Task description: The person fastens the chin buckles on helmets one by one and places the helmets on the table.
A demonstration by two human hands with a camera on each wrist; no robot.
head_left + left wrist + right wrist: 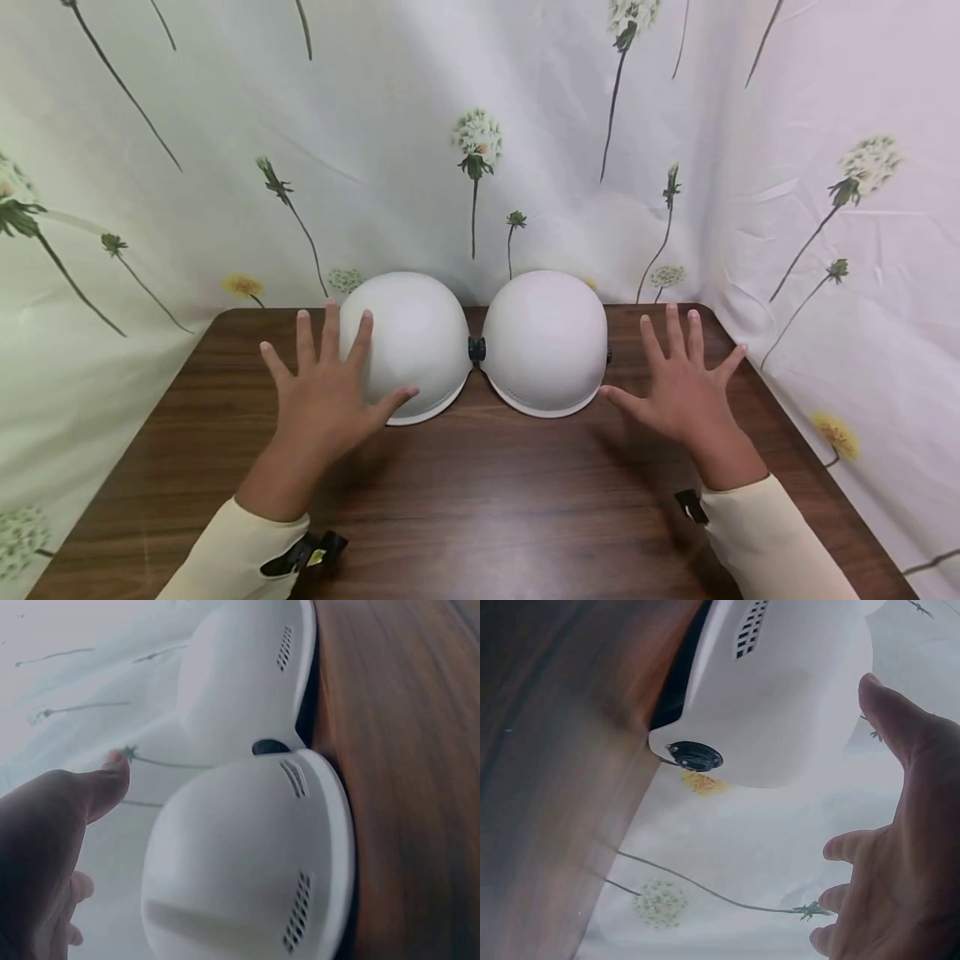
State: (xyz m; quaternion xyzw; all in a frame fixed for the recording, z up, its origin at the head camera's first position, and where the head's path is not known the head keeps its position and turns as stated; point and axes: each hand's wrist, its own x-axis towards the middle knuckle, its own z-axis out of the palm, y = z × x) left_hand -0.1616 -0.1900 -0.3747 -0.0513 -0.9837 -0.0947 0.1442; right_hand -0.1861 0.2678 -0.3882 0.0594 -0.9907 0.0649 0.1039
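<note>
- The left helmet (423,346) sits dome-up on the bench (480,500), at two o'clock from the left hand (322,400), its nearer hand, whose fingers are spread wide and hold nothing.
- The right helmet (545,346) sits beside it, at ten o'clock from the right hand (685,396), also empty, fingers wide.
- Both domes look round, with no clear long axis; their row runs from nine to three o'clock.
- Black knobs (477,350) crowd the narrow gap between them.
- A flowered curtain (405,125) hangs behind, toward twelve.
</note>
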